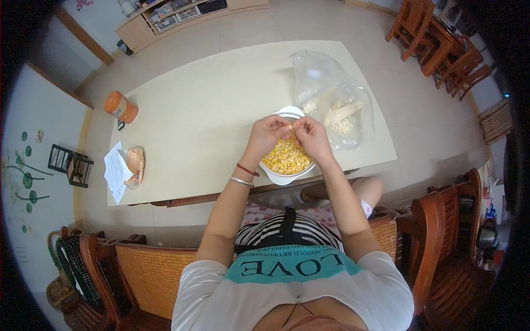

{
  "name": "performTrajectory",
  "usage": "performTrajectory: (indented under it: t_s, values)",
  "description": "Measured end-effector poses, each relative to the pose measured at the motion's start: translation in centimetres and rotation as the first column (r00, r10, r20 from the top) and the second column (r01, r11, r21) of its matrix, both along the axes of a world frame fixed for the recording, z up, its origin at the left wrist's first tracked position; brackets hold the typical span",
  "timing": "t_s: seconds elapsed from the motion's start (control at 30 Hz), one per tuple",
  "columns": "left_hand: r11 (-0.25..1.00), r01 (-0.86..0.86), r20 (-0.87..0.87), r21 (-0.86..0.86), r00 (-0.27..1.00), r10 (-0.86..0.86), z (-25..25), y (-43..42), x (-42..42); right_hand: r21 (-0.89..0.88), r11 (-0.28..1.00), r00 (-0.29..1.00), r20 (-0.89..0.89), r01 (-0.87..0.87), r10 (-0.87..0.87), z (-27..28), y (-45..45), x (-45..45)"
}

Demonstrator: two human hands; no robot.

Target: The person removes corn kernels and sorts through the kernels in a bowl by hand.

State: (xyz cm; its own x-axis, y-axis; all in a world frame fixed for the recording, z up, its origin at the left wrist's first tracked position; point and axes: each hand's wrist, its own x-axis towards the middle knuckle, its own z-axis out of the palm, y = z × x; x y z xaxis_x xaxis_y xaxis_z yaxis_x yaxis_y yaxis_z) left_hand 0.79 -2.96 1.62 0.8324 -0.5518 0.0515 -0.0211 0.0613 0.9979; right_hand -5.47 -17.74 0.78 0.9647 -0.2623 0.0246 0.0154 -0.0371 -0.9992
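A white bowl [285,180] with two handles stands at the table's near edge, filled with loose yellow corn kernels [287,157]. Over its far side my left hand [269,132] and my right hand [312,135] are close together, fingertips pinched. A small pale yellow bit shows at the fingertips of my left hand. What my right fingers hold, if anything, is too small to make out. Right of the bowl lies a clear plastic bag [316,71] with pale corn cobs [346,112] and loose bits inside.
The cream table [210,99] spans the middle. At its left are an orange canister [121,107], papers [115,170] and an orange-brown packet [135,164]. A wooden bench [149,276] is behind me; wooden chairs [411,25] stand at the upper right.
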Motion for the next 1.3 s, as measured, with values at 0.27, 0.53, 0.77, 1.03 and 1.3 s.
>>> performTrajectory:
  t_s: [0.27,0.53,0.77,1.03,1.3]
  values:
    - [0.905,-0.31,0.343,0.291,0.917,0.204,-0.8,-0.7,-0.1,0.311,0.912,0.885,0.297,0.266,-0.359,0.0,-3.5,-1.4]
    - [0.807,-0.225,0.667,0.546,0.699,-0.257,-3.3,-1.4,0.7,-0.365,0.826,0.876,-0.052,0.43,-0.479,-1.1,-14.5,-2.1]
    - [0.723,-0.096,0.623,0.684,0.593,-0.511,-2.9,-2.0,1.6,-0.789,0.454,0.861,0.177,0.414,-0.477,-5.0,-15.0,-2.1]
    - [0.641,-0.11,0.521,0.76,0.693,-0.499,-2.4,-0.9,1.8,-0.733,0.586,0.885,0.045,0.345,-0.464,-3.3,-12.9,-2.7]
    - [0.682,-0.043,0.51,0.73,0.698,-0.502,-3.1,-1.1,2.4,-0.757,0.516,0.853,0.103,0.4,-0.511,-2.1,-11.8,-3.0]
